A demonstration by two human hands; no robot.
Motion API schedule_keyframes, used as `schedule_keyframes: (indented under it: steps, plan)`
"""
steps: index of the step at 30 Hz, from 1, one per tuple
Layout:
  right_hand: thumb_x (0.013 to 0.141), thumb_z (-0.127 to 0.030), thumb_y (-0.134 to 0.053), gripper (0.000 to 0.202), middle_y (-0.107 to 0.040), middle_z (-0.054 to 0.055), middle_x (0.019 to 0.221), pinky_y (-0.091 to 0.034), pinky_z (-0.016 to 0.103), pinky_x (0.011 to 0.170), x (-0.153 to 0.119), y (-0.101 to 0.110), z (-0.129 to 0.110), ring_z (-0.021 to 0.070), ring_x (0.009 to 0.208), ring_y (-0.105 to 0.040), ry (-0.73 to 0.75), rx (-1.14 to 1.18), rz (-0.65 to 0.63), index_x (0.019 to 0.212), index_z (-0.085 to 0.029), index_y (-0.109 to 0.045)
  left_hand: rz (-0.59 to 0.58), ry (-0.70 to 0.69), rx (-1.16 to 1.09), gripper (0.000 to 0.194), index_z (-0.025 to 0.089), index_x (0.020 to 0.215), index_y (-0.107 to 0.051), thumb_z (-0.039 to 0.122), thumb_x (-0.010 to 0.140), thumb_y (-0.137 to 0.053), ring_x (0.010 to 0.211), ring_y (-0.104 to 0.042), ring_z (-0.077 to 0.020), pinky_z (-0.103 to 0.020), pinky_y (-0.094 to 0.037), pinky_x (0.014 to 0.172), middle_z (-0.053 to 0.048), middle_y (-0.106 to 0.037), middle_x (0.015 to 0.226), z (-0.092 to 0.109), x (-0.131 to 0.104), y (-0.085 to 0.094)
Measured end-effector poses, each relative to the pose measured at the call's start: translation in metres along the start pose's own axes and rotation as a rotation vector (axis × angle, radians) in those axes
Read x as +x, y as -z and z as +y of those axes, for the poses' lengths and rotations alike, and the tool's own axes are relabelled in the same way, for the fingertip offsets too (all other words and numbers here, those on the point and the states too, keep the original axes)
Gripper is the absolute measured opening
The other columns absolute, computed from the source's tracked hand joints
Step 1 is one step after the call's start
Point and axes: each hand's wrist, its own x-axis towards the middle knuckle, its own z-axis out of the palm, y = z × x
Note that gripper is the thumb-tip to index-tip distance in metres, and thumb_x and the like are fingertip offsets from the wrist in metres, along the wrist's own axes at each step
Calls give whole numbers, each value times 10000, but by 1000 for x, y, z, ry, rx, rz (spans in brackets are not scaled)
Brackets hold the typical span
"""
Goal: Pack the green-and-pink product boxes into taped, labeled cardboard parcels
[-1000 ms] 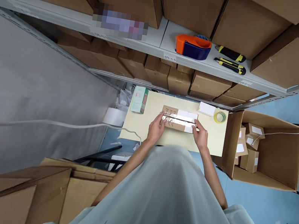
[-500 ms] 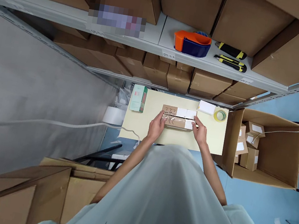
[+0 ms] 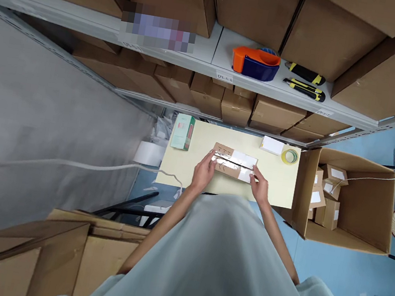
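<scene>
A small cardboard box (image 3: 235, 163) with white labels, dark handwriting and shiny clear tape is held level over the cream table (image 3: 192, 180). My left hand (image 3: 203, 172) grips its left end, thumb on the near side. On the right end, my right hand (image 3: 259, 184) has its fingers closed on the corner and side. The box lies slightly slanted, its right end closer to me. Its underside is hidden, so I cannot tell whether it touches the table.
A green-and-white box (image 3: 183, 132) stands at the table's left. A white box (image 3: 272, 145) and a tape roll (image 3: 290, 156) lie back right. Beside the table, a large open carton (image 3: 365, 206) holds several small boxes. A shelf (image 3: 217, 50) overhead carries a tape dispenser (image 3: 256, 64) and cutters (image 3: 304, 89).
The cardboard box has turned and tilted a little, its right end now nearer to me. Both hands have kept hold of it. The whole view has shifted slightly.
</scene>
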Motion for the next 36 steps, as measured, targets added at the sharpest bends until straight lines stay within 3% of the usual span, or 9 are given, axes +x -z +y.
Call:
schedule_keyframes:
  steps: [3,6,14,19,23,27,30,33,36]
  plan:
    - [1098,-463,-582,556,-649,92,1678,-624,503,1212,15,-31,2,314,1550,-652,3,49,-81,1593,-235,-693,28,71,34,589,183,1670,-586,331,1106,-498,1597,-595,-335,-512,-515,1323,-136,-603,1720,-20,3,12]
    - [1083,-372,-565,545,-617,63,1712,-602,490,1238,23,-42,3,290,1550,-652,25,42,-129,1604,-261,-682,7,137,38,628,174,1705,-542,318,1096,-493,1603,-586,-346,-521,-521,1313,-147,-575,1742,-34,1,13]
    - [1085,-294,-474,564,-657,104,1680,-614,498,1213,27,4,11,297,1423,-747,-2,-141,-58,1617,-229,-652,-127,90,-8,667,234,1750,-476,353,1097,-533,1666,-507,-321,-504,-516,1318,-116,-528,1787,-23,-2,-27]
    - [1073,-240,-523,524,-636,159,1687,-616,497,1208,33,16,-5,314,1448,-717,35,-346,-129,1576,-203,-666,-94,43,48,631,196,1679,-556,329,1062,-580,1673,-491,-349,-521,-506,1328,-157,-434,1839,-20,6,-26]
    - [1083,-308,-619,408,-626,226,1666,-542,578,1285,65,34,-49,383,1523,-635,177,-490,-87,1443,-164,-746,-104,-18,91,601,143,1620,-600,274,1033,-586,1666,-494,-370,-573,-430,1384,-210,-542,1751,-17,11,-18]
    - [1150,-441,-569,449,-684,205,1572,-526,594,1288,123,62,-128,370,1474,-649,487,-470,89,1513,-205,-687,-104,-62,115,583,179,1570,-636,253,991,-645,1709,-419,-410,-655,-392,1393,-211,-527,1764,-5,15,-10]
    - [1184,-511,-491,484,-694,185,1530,-531,596,1274,164,79,-189,362,1448,-651,653,-473,182,1558,-240,-635,-82,-122,134,509,194,1471,-706,255,966,-698,1756,-294,-460,-739,-288,1413,-211,-489,1791,22,29,-2]
    - [1200,-542,-421,519,-678,200,1522,-515,631,1275,206,88,-233,382,1455,-635,740,-495,195,1569,-231,-611,29,-221,74,462,191,1487,-698,329,1050,-641,1770,-272,-428,-707,-248,1438,-190,-469,1810,69,70,9]
    - [1198,-600,-392,581,-656,224,1527,-484,694,1274,256,90,-255,413,1453,-619,787,-540,163,1557,-191,-598,183,-364,-57,495,224,1574,-628,416,1122,-573,1774,-286,-361,-630,-238,1462,-139,-445,1836,122,141,22]
